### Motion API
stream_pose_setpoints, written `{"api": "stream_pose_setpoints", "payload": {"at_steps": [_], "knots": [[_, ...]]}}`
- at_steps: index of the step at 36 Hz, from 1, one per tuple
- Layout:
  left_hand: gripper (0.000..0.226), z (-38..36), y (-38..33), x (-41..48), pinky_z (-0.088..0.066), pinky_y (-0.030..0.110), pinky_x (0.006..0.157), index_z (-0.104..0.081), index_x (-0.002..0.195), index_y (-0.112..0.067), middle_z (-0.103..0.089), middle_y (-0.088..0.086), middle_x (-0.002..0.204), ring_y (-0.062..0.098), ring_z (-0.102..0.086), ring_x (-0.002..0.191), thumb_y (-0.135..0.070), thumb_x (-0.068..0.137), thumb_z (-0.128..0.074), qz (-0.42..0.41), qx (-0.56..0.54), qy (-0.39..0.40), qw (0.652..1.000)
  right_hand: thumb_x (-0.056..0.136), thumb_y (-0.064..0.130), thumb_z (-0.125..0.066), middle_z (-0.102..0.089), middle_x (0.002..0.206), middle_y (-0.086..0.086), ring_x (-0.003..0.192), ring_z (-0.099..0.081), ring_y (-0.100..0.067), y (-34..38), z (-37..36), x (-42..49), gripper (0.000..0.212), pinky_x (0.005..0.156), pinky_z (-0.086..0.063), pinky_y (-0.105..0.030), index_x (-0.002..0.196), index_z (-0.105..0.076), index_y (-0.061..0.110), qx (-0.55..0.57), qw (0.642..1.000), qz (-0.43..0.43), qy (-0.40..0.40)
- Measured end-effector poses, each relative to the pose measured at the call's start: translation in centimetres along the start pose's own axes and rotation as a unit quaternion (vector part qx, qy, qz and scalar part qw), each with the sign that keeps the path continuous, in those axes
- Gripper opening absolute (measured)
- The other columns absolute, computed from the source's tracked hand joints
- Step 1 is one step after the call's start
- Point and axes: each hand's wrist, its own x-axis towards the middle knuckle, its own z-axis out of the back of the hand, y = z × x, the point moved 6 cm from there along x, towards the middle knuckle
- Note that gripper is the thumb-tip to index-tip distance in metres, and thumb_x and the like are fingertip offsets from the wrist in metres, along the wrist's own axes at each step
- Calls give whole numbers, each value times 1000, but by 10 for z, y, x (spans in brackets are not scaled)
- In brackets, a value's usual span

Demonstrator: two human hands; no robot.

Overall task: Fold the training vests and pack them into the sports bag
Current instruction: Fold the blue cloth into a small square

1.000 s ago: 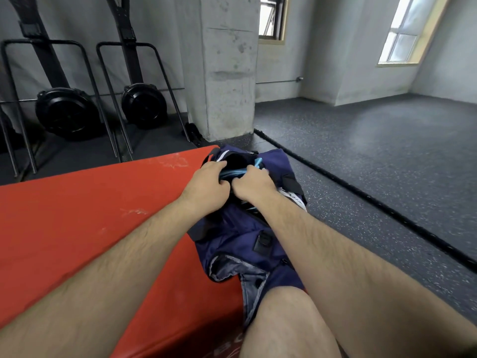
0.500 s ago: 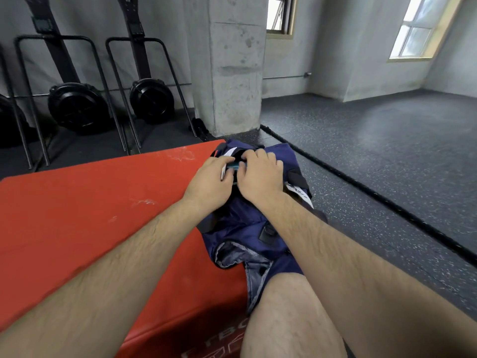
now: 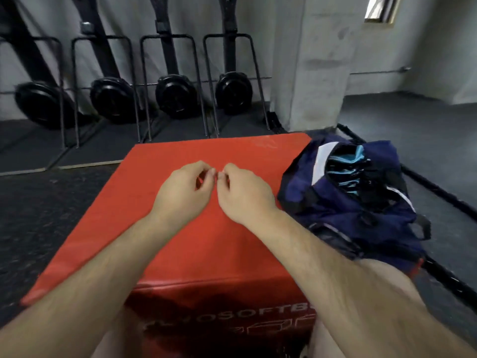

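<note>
Off the bag (image 3: pixel 361 223), now above the box (image 3: pixel 211 254): left hand (image 3: pixel 180 192) and right hand (image 3: pixel 245 197), loosely curled, empty, fingertips almost touching.

A red soft box (image 3: pixel 124 202) fills the middle of the frame, its flat top bare, with white lettering on the front face at the bottom. A navy sports bag (image 3: pixel 361 220) slumps at its right edge; whether it rests on the top or on the floor beside it is unclear. The dark speckled floor (image 3: pixel 51 215) carries black mats (image 3: pixel 103 148) at upper left, where four machines (image 3: pixel 173 99) stand, a concrete pillar (image 3: pixel 309 73), and a black rope (image 3: pixel 438 191) at right.
</note>
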Motion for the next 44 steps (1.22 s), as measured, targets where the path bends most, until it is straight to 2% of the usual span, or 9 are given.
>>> {"api": "stream_pose_setpoints", "payload": {"at_steps": [6,10,13,17,20,26,35,40,44], "knots": [[19,100,84,-89,-49,41,63,-61,80,-22,-63,-7,73,19,-59,69,-29,95,-52,128,85,-52,987,103,36,-37,-68,101,-9,95,-63,-36,127,-67,-13,28,67,-40,-38,104,-58,18,112,989,65,67],[18,161,137,-153,-38,35,58,-50,75,-23,-53,-8,73,24,-55,71,-27,92,-54,194,206,-56,958,103,34,-38,-68,102,-12,94,-64,-37,212,-113,-23,26,66,-37,-39,104,-57,16,106,978,142,111],[15,205,175,-200,-41,35,59,-54,79,-18,-57,-3,77,27,-57,74,-27,91,-54,240,272,-54,930,102,33,-38,-68,103,-13,95,-65,-37,272,-148,-35,25,64,-35,-38,105,-56,15,100,965,186,158],[14,253,226,-263,-37,32,60,-55,82,-17,-56,-5,78,25,-58,77,-27,92,-53,307,299,-68,901,103,33,-37,-66,110,-11,101,-63,-35,343,-204,-67,26,67,-36,-36,110,-55,16,69,937,235,250],[15,266,266,-311,-43,35,65,-59,87,-16,-62,0,85,26,-59,81,-29,92,-51,355,298,-57,884,103,34,-36,-63,118,-11,108,-61,-34,383,-252,-97,29,72,-39,-37,118,-52,15,30,910,248,331],[20,241,341,-409,-48,37,73,-61,95,-18,-65,2,96,28,-61,90,-32,92,-47,467,258,-2,846,97,23,-51,-54,137,-9,126,-54,-30,419,-344,-178,46,92,-44,-38,140,-40,13,-76,846,202,487],[21,135,415,-561,-43,35,80,-62,102,-15,-61,8,113,33,-61,100,-26,93,-47,610,159,149,762,91,19,-61,-49,140,-8,129,-52,-26,386,-450,-295,53,99,-45,-37,139,-40,14,-137,750,202,615],[26,88,451,-613,-49,42,86,-58,114,-12,-52,11,120,35,-59,107,-21,91,-50,642,104,207,731,92,22,-59,-48,139,-8,127,-53,-28,361,-489,-309,52,98,-44,-37,139,-38,15,-171,735,189,628],[57,57,481,-633,-46,45,98,-43,140,-15,-34,8,147,35,-53,123,-19,86,-62,649,47,235,722,92,21,-57,-46,141,-9,129,-51,-28,352,-512,-310,57,99,-44,-38,144,-34,16,-180,732,173,633]]}}
